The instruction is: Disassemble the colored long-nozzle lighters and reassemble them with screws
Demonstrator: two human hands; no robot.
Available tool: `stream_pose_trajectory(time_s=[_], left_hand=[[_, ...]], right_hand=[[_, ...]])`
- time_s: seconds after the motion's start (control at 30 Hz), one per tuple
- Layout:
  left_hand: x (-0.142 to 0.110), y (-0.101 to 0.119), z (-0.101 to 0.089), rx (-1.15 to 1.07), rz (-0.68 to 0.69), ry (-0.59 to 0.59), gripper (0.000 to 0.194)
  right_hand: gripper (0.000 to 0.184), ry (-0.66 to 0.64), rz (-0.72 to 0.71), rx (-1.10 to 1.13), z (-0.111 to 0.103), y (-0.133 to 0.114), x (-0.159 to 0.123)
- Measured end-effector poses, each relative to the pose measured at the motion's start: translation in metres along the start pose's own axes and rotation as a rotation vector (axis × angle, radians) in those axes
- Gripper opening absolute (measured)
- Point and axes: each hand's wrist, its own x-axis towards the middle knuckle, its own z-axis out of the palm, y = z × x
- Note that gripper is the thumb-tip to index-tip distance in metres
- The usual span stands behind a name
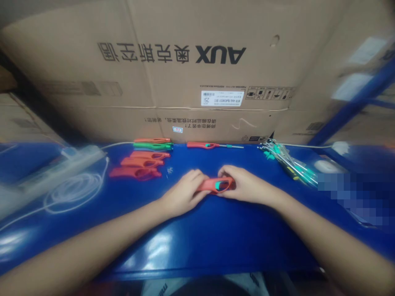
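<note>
Over the middle of the blue table, both hands hold one red lighter handle (207,186) lying crosswise between them. My left hand (184,191) is wrapped round its left end. My right hand (239,183) grips the right end, near the opening with a green trigger (218,185). The fingertips behind the handle are partly hidden. Behind them lies a red long-neck lighter (200,145) with a metal tube pointing right. To the left rest several red and orange handles (137,172) and a green handle (151,146).
Metal rods with green parts (288,162) lie in a pile at the right. A power strip (83,158) and a coiled white cable (74,191) occupy the left. A large cardboard sheet (173,86) stands behind the blue table (197,242).
</note>
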Motion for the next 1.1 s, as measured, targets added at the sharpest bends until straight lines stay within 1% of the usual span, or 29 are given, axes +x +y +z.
stream_pose_trajectory(time_s=[0.1, 0.17, 0.27, 0.33, 0.4, 0.47, 0.53, 0.6, 0.7, 0.8, 0.87, 0.97, 1.1], left_hand=[[0.001, -0.003, 0.0, -0.09, -0.041, 0.017, 0.025], [0.001, -0.004, 0.001, -0.142, -0.072, 0.031, 0.026], [0.002, -0.005, 0.001, -0.233, -0.116, 0.066, 0.024], [0.002, -0.007, 0.001, -0.327, -0.18, 0.129, 0.023], [0.002, -0.009, 0.001, -0.443, -0.25, 0.216, 0.02], [0.001, -0.012, 0.001, -0.527, -0.289, 0.283, 0.013], [0.001, -0.015, 0.0, -0.504, -0.297, 0.293, 0.007], [0.001, -0.015, -0.001, -0.377, -0.275, 0.28, 0.013], [0.003, -0.014, 0.0, -0.205, -0.193, 0.222, 0.019], [0.005, -0.014, 0.003, -0.211, -0.123, 0.146, 0.02], [0.006, -0.015, 0.004, -0.239, -0.104, 0.132, 0.014], [0.006, -0.017, 0.0, -0.248, -0.103, 0.161, 0.007], [0.008, -0.018, -0.012, -0.233, -0.089, 0.209, 0.01]], right_hand=[[0.014, -0.005, 0.068, 0.127, -0.009, 0.014, 0.005], [0.014, -0.031, 0.083, 0.163, -0.011, 0.02, 0.008], [0.019, -0.061, 0.043, 0.169, -0.011, 0.021, 0.007], [0.018, -0.043, 0.014, 0.136, -0.009, 0.018, 0.007], [0.016, -0.013, -0.006, 0.104, -0.008, 0.016, 0.006], [0.015, 0.015, -0.012, 0.093, -0.007, 0.015, 0.006], [0.013, 0.044, -0.015, 0.091, -0.006, 0.015, 0.007], [0.013, 0.072, -0.029, 0.085, -0.006, 0.015, 0.007], [0.015, 0.108, -0.05, 0.094, -0.005, 0.012, 0.007], [0.013, 0.113, -0.081, 0.126, -0.004, 0.009, 0.006], [0.012, 0.111, -0.089, 0.143, -0.004, 0.008, 0.006], [0.017, 0.149, -0.05, 0.169, -0.006, 0.009, 0.006], [0.025, 0.181, -0.021, 0.261, -0.012, 0.009, 0.006]])
